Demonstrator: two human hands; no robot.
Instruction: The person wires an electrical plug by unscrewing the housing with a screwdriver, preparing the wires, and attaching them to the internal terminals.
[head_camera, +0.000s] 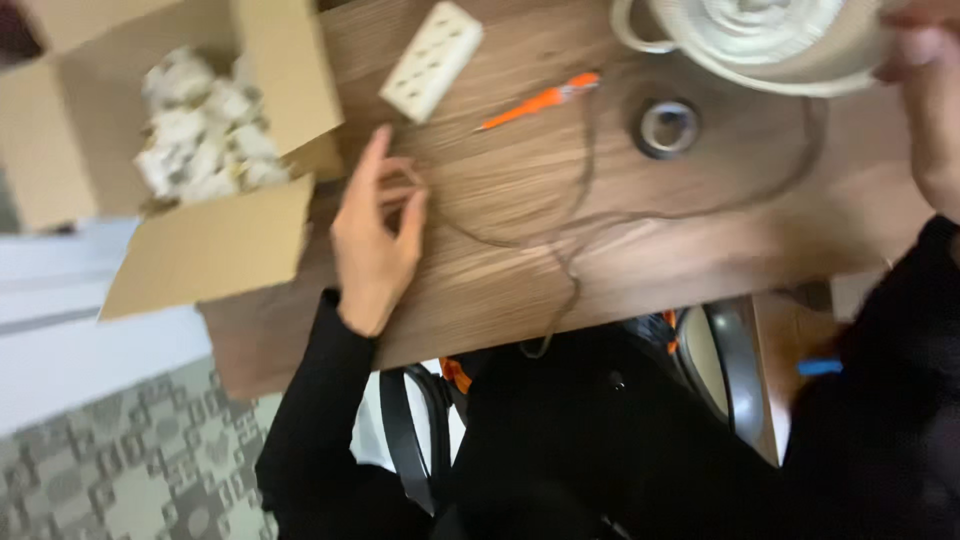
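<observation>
A: What is seen at the left hand (375, 240)?

B: It is laid over the wooden table (700, 240), fingers loosely curled with the forefinger stretched out; a thin dark cord (580, 215) appears to be pinched at the fingertips, though that is blurred.

A: And the right hand (925, 90)?

B: It is raised at the frame's upper right, pressed against the rim of a cream woven basket (760, 45). Whether its fingers are closed on the rim cannot be told, since the hand is cut off and smeared.

A: What is found around them?

B: The cord is looped across the table and trails off the near edge. An orange-handled tool (540, 100) lies between a white power strip (432, 60) and a round metal grommet (667, 127). An open cardboard box (215, 250) filled with white lumps is set just left of the left hand, one flap jutting toward the wrist.
</observation>
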